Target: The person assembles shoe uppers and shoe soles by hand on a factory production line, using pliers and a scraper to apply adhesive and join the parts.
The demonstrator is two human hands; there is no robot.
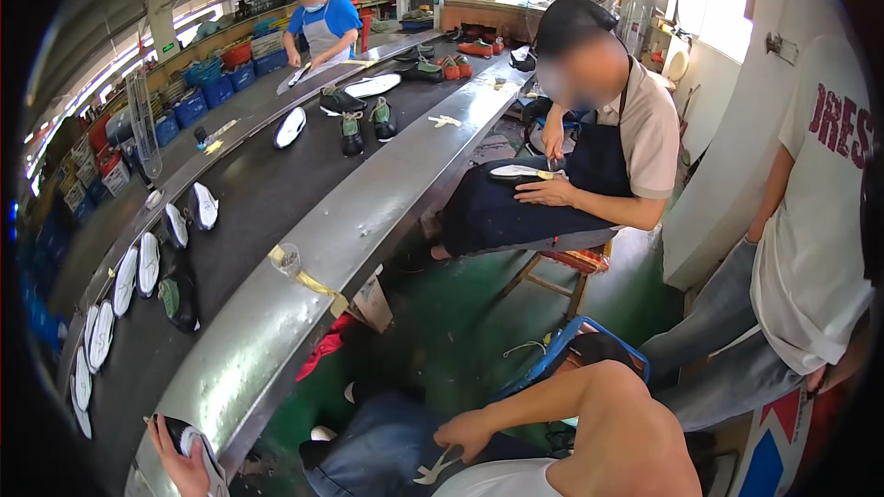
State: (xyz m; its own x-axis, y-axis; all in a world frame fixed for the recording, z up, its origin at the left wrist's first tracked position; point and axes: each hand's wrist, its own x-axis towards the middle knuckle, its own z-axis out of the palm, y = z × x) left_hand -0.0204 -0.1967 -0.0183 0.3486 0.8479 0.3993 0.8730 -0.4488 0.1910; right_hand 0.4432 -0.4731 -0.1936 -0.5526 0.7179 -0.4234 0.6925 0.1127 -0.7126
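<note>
Bright ledge (368, 189), dull belt (262, 207).
From where I stand, the ledge looks like bare metal, smooth and glossy; the belt is matt, rather rubbery. Shoes (352, 136) show leathery dark uppers with a soft sheen; the pale tool (435, 471) seems smooth metal. Crates (219, 92) look like plastic, stool legs (521, 277) wood, apron (597, 158) and jeans (378, 449) matt cloth, the floor (433, 327) slick.

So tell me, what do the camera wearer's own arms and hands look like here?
Both are bare: neither the left hand nor the right hand wears a glove. The visible right arm has no sleeve over it, and no watch or bracelet shows at its wrist. A white top shows beside it. Most of the left arm is out of view.
</note>
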